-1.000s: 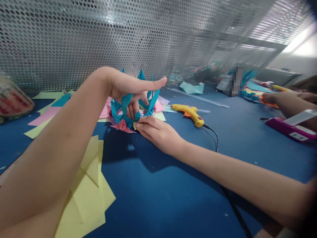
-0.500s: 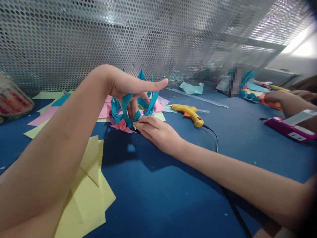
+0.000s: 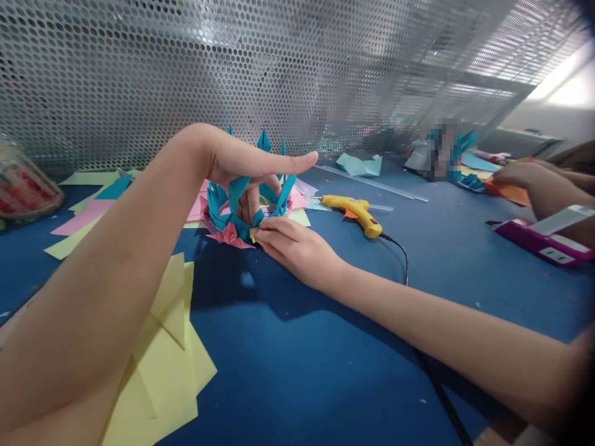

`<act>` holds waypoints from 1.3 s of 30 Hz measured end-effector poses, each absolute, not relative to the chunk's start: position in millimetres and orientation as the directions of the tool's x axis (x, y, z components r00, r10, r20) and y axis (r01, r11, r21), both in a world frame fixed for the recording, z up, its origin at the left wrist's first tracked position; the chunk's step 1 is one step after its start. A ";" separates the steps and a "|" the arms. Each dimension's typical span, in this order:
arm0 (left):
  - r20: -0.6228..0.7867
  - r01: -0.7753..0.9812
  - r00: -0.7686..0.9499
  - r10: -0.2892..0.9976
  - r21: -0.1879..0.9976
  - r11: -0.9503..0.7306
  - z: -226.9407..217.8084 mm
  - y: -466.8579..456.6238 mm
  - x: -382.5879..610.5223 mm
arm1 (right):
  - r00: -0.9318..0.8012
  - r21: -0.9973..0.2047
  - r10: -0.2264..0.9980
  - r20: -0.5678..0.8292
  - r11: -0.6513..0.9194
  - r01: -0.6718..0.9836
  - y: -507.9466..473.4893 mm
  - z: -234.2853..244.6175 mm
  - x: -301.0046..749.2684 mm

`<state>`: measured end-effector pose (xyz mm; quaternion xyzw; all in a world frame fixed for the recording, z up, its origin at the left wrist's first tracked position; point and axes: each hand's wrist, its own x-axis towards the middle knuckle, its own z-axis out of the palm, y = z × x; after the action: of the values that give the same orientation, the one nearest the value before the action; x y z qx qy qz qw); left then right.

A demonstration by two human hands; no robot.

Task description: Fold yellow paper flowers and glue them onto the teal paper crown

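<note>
The right hand (image 3: pixel 302 251) pinches a small yellow piece (image 3: pixel 253 236) at the near wall of the blue paper crown (image 3: pixel 217 203), upright on the tabletop (image 3: pixel 297 371). The left hand (image 3: pixel 242 162), thumb extended, reaches inside it from above — the wall lies between them; its grip I cannot tell.

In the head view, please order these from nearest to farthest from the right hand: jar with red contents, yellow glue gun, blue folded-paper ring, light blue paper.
1. Blue folded-paper ring: the right hand is at its front edge.
2. Yellow glue gun: to the hand's right.
3. Light blue paper: behind the glue gun.
4. Jar with red contents: at the far left.
</note>
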<state>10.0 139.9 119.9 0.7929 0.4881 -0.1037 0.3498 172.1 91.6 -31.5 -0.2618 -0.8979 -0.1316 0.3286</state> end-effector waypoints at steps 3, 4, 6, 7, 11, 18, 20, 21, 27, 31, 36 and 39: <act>-0.517 0.872 0.454 0.726 0.424 -0.243 119.0 140.5 11.2 | -0.644 0.056 0.390 0.659 0.828 0.559 92.0 -32.4 171.8; -0.514 0.875 0.448 0.731 0.418 -0.243 118.7 141.1 11.6 | -0.643 0.053 0.392 0.658 0.828 0.558 92.1 -32.7 171.7; -0.500 0.867 0.468 0.729 0.422 -0.266 118.3 142.4 12.2 | -0.642 0.047 0.395 0.657 0.829 0.558 92.1 -33.0 171.6; -0.499 0.861 0.479 0.722 0.426 -0.277 118.3 142.9 12.3 | -0.642 0.045 0.396 0.657 0.829 0.558 92.1 -33.1 171.5; -0.526 0.869 0.468 0.710 0.422 -0.260 118.7 143.3 12.5 | -0.646 0.045 0.399 0.651 0.830 0.557 91.9 -32.9 171.7; -0.524 0.886 0.439 0.730 0.386 -0.257 120.4 140.0 13.4 | -0.655 0.037 0.402 0.639 0.835 0.549 92.9 -34.5 172.2; -0.524 0.887 0.443 0.728 0.376 -0.269 120.7 138.8 13.6 | -0.655 0.036 0.401 0.640 0.836 0.547 93.2 -34.7 172.3; -0.525 0.888 0.442 0.727 0.372 -0.272 120.8 138.4 13.7 | -0.655 0.038 0.399 0.642 0.837 0.546 93.2 -34.6 172.5; -0.523 0.891 0.441 0.729 0.357 -0.282 119.5 139.0 15.1 | -0.663 0.067 0.374 0.649 0.840 0.539 93.3 -34.2 172.8; -0.532 0.899 0.419 0.736 0.354 -0.256 118.8 140.3 16.0 | -0.659 0.087 0.350 0.666 0.840 0.535 93.1 -34.8 172.0; -0.517 0.859 0.482 0.707 0.436 -0.267 119.3 139.2 12.1 | -0.641 0.077 0.341 0.688 0.844 0.531 92.5 -34.1 172.0; -0.508 0.834 0.510 0.694 0.490 -0.254 119.0 141.7 9.3 | -0.613 0.050 0.337 0.714 0.850 0.525 92.8 -34.3 172.4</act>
<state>9.3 141.7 119.0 0.7862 0.4859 -0.0941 0.3699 172.4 92.8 -34.3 -0.2423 -0.8890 -0.1282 0.3669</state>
